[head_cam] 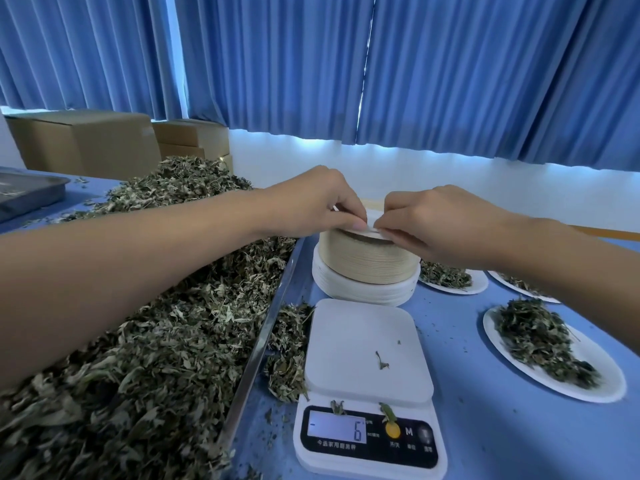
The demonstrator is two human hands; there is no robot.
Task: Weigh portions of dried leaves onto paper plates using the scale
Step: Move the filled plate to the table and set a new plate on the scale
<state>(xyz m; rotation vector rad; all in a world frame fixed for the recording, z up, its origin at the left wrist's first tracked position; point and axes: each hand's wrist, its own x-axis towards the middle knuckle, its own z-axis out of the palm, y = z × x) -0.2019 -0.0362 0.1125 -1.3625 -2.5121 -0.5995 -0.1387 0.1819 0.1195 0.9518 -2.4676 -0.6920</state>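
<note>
Nearest the camera, a white digital kitchen scale (369,386) sits on the blue counter (485,431). Its lit display shows a minus sign and a 6, and its square platform carries no plate, only a small leaf scrap. Two more scraps lie on the front panel above the display and the yellow button.

To the left of the scale, a long metal tray (258,351) is heaped with dried leaves (156,358) that spill past its rim. A small loose clump of leaves (287,355) lies on the counter between the tray and the scale.

To the right, a filled paper plate (609,379) holds a portion of leaves. Farther back, two more plates (479,282) (502,278) with leaves lie partly hidden behind the right forearm.

Just behind the scale stands a stack of paper plates (367,265), a tan bundle on top of a wider white one. Both hands meet over it. The left hand (311,202) has its fingers curled and pinches the near edge of the top plate (371,221) between thumb and fingertips. The right hand (440,223) pinches the same edge just beside it.

At far left is part of a grey tray (27,192). Beyond it stand cardboard boxes (86,140), and blue curtains (450,81) hang along the back wall.
</note>
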